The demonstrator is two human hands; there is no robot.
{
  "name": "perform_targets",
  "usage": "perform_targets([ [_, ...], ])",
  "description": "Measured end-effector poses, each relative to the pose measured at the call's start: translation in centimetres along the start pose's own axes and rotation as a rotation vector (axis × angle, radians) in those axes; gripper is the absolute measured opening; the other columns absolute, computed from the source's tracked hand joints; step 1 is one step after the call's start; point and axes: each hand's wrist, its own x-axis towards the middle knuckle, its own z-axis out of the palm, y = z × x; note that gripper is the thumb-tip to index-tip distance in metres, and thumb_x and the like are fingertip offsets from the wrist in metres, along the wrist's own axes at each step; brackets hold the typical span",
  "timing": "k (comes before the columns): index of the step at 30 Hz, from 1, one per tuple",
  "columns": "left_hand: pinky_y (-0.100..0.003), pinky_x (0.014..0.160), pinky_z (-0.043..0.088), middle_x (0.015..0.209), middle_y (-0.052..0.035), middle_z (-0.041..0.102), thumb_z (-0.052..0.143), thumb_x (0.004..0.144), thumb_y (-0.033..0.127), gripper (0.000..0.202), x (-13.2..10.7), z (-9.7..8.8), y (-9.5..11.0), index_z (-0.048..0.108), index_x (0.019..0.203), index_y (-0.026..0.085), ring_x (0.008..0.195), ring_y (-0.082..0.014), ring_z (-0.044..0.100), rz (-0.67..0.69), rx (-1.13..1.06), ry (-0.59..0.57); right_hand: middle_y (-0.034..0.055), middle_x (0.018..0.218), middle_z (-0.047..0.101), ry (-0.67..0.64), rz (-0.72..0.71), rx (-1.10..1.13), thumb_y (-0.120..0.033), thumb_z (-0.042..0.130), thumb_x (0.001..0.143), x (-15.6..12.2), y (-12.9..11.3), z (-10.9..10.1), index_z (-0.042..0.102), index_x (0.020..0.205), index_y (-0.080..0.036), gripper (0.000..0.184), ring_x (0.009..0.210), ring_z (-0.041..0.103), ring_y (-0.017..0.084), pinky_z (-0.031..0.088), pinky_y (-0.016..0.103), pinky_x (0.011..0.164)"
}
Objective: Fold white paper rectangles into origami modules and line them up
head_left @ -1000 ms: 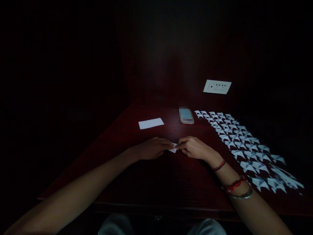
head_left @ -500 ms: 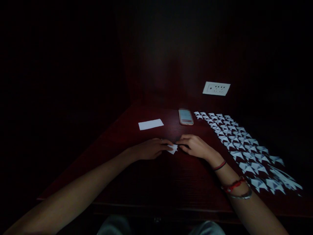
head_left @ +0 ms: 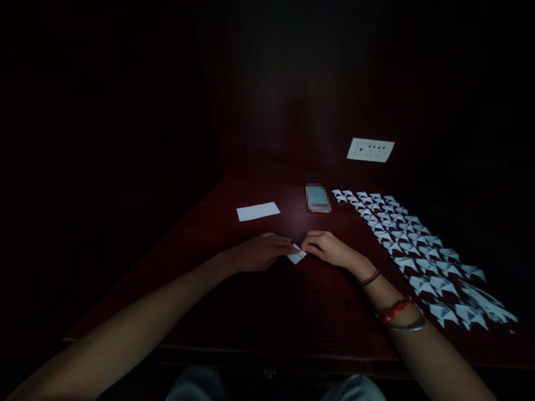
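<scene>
A small folded piece of white paper (head_left: 296,258) lies on the dark red table between my hands. My left hand (head_left: 264,252), with a ring on one finger, grips its left side, the fingers closed over the paper. My right hand (head_left: 326,248) is at the paper's right corner, its fingers curled together; the fingertips seem to pinch that corner, though the contact is small and dim. Beyond my left hand lies a flat white paper strip (head_left: 258,211).
Several rows of folded white paper figures (head_left: 401,234) cover the table's right side, with narrow paper strips (head_left: 489,303) near the front right. A phone (head_left: 318,198) lies at the back. A socket plate (head_left: 370,150) is on the wall above the table (head_left: 271,317).
My right hand has closed its fingers and come slightly nearer the folded paper. The paper has turned a little under my left hand, which has barely moved.
</scene>
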Motion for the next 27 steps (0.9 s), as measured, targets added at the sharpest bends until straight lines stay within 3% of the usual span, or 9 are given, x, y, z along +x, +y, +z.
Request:
perform_targets([
  [8, -0.034, 0.089, 0.027, 0.119, -0.0027, 0.044, 0.04, 0.075, 0.002, 0.052, 0.2, 0.2, 0.2, 0.033, 0.121, 0.026, 0.107, -0.0153, 0.04, 0.008, -0.002, 0.018, 0.0042, 0.075, 0.057, 0.036, 0.117, 0.043, -0.018, 0.041, 0.08, 0.6, 0.7, 1.2, 0.057, 0.076, -0.014, 0.017, 0.07, 0.051, 0.011, 0.039, 0.023, 0.066],
  [22, -0.032, 0.091, 0.026, 0.119, -0.0017, 0.042, 0.04, 0.074, 0.004, 0.049, 0.2, -0.2, 0.8, 0.037, 0.119, 0.025, 0.104, -0.0155, 0.04, -0.049, -0.01, -0.011, 0.0025, 0.071, 0.059, 0.029, 0.231, 0.104, -0.017, 0.045, 0.075, 1.0, 0.6, 1.4, 0.057, 0.073, -0.014, 0.013, 0.063, 0.052, 0.009, 0.037, 0.02, 0.059],
  [27, -0.035, 0.094, 0.021, 0.12, -0.0015, 0.041, 0.04, 0.073, 0.003, 0.053, 0.1, 0.0, 0.6, 0.034, 0.121, 0.026, 0.107, -0.0158, 0.038, -0.061, -0.013, -0.033, 0.0027, 0.069, 0.059, 0.032, 0.268, 0.081, -0.019, 0.045, 0.075, 1.1, 0.6, 1.6, 0.057, 0.075, -0.014, 0.014, 0.061, 0.052, 0.009, 0.036, 0.02, 0.057],
])
